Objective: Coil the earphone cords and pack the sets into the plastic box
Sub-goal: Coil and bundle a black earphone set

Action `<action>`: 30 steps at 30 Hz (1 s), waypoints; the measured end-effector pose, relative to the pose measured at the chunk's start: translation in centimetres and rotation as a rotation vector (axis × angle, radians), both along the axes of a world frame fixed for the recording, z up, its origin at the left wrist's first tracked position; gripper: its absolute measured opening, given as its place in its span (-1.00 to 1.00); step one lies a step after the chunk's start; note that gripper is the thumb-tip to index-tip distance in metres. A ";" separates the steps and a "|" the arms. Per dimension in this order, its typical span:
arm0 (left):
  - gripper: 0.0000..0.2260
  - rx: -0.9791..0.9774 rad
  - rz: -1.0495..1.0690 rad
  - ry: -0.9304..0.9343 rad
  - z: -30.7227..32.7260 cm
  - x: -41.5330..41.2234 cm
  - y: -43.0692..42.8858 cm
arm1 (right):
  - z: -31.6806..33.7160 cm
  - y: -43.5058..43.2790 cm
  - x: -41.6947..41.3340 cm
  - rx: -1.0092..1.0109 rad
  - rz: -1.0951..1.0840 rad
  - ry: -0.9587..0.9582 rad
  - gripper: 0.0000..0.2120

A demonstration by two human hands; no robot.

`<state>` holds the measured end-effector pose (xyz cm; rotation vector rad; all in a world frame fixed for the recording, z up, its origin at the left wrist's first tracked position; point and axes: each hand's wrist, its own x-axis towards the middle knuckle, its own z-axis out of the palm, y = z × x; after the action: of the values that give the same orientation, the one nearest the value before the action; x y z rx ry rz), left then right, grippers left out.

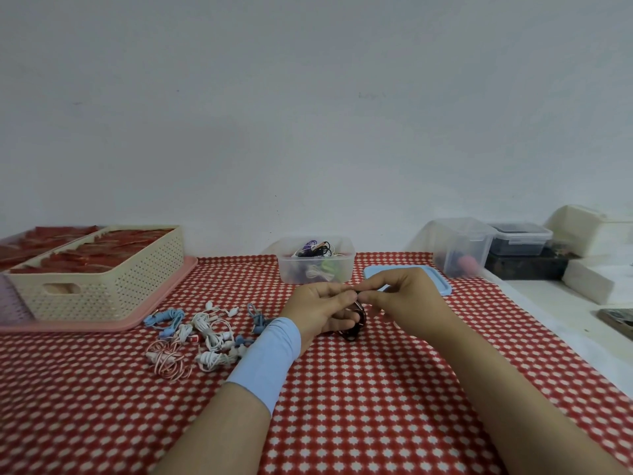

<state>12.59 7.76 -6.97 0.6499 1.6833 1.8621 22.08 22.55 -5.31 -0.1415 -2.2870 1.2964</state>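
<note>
A person sits at a table covered with a red and white patterned cloth (376,389). The left hand (322,310) has its fingers curled around a small coil of dark earphone cord (354,325), holding it just above the cloth. The right hand (400,299) pinches the cord at the top of the coil between thumb and forefinger. A light blue band (270,351) is around the left wrist.

Behind the hands, near the wall, stands the clear plastic box (315,269), open, with several coloured sets inside. Its blue lid (441,283) lies flat just beside it on the right.

Left of the hands lies a loose heap of earphones (202,334), white, blue and pink. Further left a cream basket (99,286) stands on a pink tray (164,303). A clear container (462,248) stands at the right.
</note>
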 end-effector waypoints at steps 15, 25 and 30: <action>-0.86 0.003 0.079 0.130 -0.3 -0.5 -0.1 | 0.3 -0.2 0.3 -0.305 0.052 -0.133 -0.90; -0.90 -0.070 -0.020 0.239 0.2 -0.3 -0.6 | -0.1 0.7 0.3 -0.437 0.112 -0.335 -0.86; -0.90 -0.079 -0.011 0.244 0.2 -0.5 -0.7 | -0.1 0.7 0.0 -0.470 0.146 -0.354 -0.86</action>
<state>12.08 7.02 -6.72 0.8810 1.8915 1.7560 22.09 23.27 -5.42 -0.3982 -2.2566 2.0080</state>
